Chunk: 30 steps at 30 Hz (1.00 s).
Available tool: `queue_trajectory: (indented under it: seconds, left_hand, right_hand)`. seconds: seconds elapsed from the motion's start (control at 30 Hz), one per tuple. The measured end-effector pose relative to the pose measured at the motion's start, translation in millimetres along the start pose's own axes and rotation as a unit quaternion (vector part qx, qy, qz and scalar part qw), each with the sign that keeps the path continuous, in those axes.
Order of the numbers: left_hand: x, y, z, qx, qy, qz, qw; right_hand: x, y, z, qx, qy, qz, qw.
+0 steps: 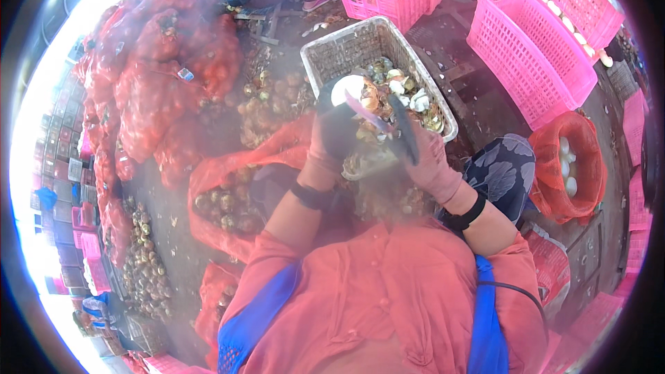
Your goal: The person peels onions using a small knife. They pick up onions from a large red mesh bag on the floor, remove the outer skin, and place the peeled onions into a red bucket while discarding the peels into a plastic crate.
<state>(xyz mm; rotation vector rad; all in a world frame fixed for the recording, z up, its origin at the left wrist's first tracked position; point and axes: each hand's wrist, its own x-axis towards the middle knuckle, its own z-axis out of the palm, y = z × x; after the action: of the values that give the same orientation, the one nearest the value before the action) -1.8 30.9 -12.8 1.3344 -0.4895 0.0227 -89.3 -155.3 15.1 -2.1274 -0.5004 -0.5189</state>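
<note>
Peeling is the step in hand, by the look of it: the left hand (337, 128), in a dark-palmed glove, is clasping a pale, half-skinned onion (348, 88) just above the near end of a grey mesh crate (325, 48), while the right hand (429, 159) is closed around a dark-bladed knife (404, 128) held beside it — a purple strip of skin (370, 114) is curling away between the two. The next move probably calls for a firm left grip and a shallow, steady draw of the blade away from the fingers.

Peeled onions and trimmings (409, 97) are lying inside the crate. Red net sacks (159, 83) are slumping to the left, one carrying a small pale tag. Empty pink lattice crates (530, 62) are standing upper right, and an orange net bag (571, 166) is holding white peeled onions at the right.
</note>
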Motion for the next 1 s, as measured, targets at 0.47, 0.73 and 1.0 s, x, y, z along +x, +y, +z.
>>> queue_trajectory:
  seconds: [0.47,0.73,1.0]
  left_hand:
    - [-6,-32,16,-0.049,0.061,-0.058,0.995]
    - [-7,13,17,-0.284,-0.033,-0.157,0.945]
    - [-2,21,7,-0.116,0.005,-0.053,0.992]
  right_hand:
    - [5,21,6,0.146,0.051,0.199,0.968]
    - [1,74,-4,0.508,0.022,0.381,0.772]
    - [9,18,-14,0.409,0.014,0.373,0.833]
